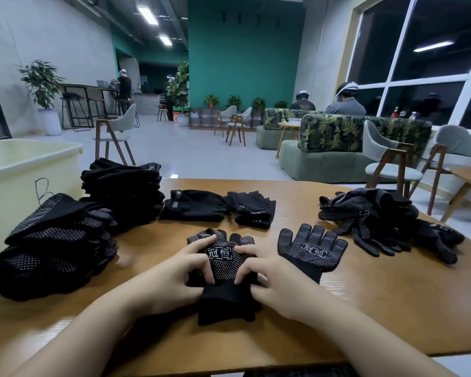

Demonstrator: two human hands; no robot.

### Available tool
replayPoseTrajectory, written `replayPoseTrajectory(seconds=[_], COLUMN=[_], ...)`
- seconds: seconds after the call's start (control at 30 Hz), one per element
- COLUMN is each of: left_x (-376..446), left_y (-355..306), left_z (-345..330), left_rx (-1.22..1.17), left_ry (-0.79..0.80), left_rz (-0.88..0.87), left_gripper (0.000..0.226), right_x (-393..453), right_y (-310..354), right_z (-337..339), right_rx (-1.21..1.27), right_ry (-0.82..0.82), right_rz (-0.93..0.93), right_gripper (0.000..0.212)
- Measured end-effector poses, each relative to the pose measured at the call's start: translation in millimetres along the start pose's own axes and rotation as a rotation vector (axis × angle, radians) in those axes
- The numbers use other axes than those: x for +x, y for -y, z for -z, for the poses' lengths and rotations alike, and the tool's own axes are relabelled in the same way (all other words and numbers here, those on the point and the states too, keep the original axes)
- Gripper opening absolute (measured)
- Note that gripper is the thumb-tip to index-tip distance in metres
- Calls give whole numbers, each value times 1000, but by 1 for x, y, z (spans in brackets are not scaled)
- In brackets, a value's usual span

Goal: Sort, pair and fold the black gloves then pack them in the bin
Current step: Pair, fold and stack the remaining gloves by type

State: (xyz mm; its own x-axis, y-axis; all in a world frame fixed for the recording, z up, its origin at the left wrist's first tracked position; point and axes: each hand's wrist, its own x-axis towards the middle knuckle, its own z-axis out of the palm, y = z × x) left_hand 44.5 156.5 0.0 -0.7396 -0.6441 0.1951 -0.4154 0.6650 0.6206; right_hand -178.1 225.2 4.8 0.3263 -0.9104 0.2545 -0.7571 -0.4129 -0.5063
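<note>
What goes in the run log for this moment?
hands: left hand, right hand grip dotted glove | table | stage: folding

Two hands [220,278], two flat dotted gloves [312,247], four glove piles [55,240]

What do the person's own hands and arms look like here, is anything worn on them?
Both the left hand and the right hand are bare: no gloves, rings, watch or wristbands show. Both forearms are uncovered as far as the bottom edge of the picture, with no sleeve in sight. The fingers are slim, with short, plain nails.
</note>
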Motion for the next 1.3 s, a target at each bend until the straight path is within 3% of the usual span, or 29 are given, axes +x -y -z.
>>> replayPoseTrajectory(seconds=[0.17, 0.57, 0.8, 0.97, 1.07, 1.3], left_x=[-16, -32, -30, -9, 12, 40], left_y=[-9, -15, -20, -8, 3, 9], left_z=[4, 0, 1, 9, 13, -1], left_rx=[-15, -46, -112, -225, -243, 12], left_ry=[61, 56, 63, -161, -284, -434], left_rz=[7, -37, 56, 120, 243, 321], left_gripper=[37, 32, 36, 15, 10, 15], right_x=[-4, -13, -12, 9, 31, 81], right_y=[2, 5, 9, 10, 8, -7], right_z=[-3, -4, -2, 4, 10, 1], right_rx=[16, 56, 29, -7, -111, -110], right_ry=[22, 37, 43, -125, -221, -81], right_rz=[-9, -12, -46, -146, -220, -407], right_gripper=[33, 33, 37, 35, 26, 30])
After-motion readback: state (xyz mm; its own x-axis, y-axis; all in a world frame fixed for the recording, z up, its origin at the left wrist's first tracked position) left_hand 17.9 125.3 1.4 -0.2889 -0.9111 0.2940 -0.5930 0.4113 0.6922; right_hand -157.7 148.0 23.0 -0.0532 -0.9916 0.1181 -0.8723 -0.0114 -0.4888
